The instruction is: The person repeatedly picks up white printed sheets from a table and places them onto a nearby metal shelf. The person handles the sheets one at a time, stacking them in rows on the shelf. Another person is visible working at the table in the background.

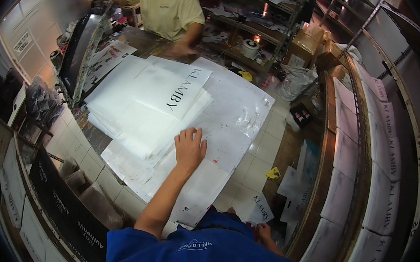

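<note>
My left hand (190,147) lies palm down with its fingers apart, at the near right edge of a stack of thin whitish sheets (128,105). It touches the white-covered table (233,114) there. One top sheet bears dark printed lettering (179,91). Low beside my body, my right hand (264,231) has its fingers curled at the edge of a printed white sheet (257,209); its fingertips are partly hidden. Across the table, a person in a pale yellow shirt (169,10) has one blurred hand (181,48) near the stack and the other arm toward a raised printing frame (81,52).
Long racks with printed white sheets stand at my right (330,225) and left (34,231). More sheets (300,188) lie by the right rack. Cardboard boxes (307,42), a white pot-like appliance (249,47) and crumpled yellow scraps (272,173) are to the right. Shelves (260,22) rise behind.
</note>
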Motion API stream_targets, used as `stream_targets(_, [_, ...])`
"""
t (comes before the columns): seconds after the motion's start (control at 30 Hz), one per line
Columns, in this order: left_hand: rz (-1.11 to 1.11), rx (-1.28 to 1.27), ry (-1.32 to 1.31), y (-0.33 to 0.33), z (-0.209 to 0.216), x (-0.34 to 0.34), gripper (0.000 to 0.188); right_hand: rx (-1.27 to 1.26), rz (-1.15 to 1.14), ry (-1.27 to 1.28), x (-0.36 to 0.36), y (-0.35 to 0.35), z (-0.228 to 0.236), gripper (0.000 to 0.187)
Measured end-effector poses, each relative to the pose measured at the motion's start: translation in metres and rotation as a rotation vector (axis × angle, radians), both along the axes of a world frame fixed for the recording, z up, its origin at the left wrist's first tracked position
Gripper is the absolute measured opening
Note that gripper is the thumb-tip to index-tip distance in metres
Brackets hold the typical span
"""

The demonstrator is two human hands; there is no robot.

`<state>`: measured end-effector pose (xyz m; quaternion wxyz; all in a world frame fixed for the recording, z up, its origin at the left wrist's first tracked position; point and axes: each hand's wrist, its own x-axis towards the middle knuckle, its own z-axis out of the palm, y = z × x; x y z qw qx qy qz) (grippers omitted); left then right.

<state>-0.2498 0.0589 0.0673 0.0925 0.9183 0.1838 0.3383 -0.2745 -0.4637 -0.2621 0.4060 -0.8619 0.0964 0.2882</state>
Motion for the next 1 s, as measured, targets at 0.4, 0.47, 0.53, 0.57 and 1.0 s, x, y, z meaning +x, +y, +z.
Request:
stream_targets(0.4, [0.137,0.286,0.616,0.085,-0.039,0.126,0.018,0.011,-0.172,0.084,-0.046,-0.01,0.027,0.019])
stream_targets(0.47, [0.13,0.256,0.69,0.091,-0.047,0.135,0.016,0.068,-0.222,0.121,-0.053,-0.004,0.04,0.02])
stream_targets(0.53, [0.111,0.256,0.647,0.091,-0.053,0.136,0.016,0.112,-0.233,0.114,-0.057,-0.008,0.034,0.022])
stream_targets(0.57, [0.091,0.261,0.626,0.089,-0.052,0.137,0.015,0.051,-0.142,-0.041,-0.057,-0.006,0.033,0.023])
stream_targets(1.0, [-0.642,-0.15,0.442,-0.148,-0.012,0.015,0.018,0.912,0.107,-0.063,0.104,0.223,0.299,0.033])
